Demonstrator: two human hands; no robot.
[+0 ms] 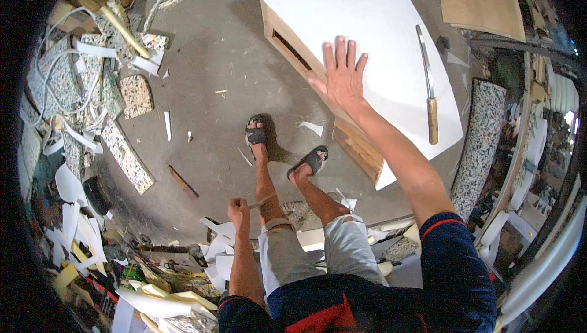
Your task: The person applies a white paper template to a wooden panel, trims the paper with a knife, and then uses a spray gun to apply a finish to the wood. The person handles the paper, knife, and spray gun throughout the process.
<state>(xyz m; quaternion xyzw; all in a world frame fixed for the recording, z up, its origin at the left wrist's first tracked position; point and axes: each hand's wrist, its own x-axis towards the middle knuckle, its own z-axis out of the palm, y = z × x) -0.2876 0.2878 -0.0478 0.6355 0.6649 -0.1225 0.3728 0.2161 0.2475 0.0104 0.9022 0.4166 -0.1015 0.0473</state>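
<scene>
Right hand (345,81): spread on white sheet (379,9)
Left hand (238,212): grip unclear
Wooden-handled knife (430,87): rightward, nearer right hand, blade pointing away

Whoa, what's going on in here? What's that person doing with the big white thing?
A person is pressing their right hand, fingers spread, on a big white sheet that lies over a wooden frame. Their left hand is down near their left knee with its fingers closed together; I can't tell what, if anything, is in it. A long knife lies on the sheet, with no hand on it. Speckled scraps are scattered on the floor.
</scene>
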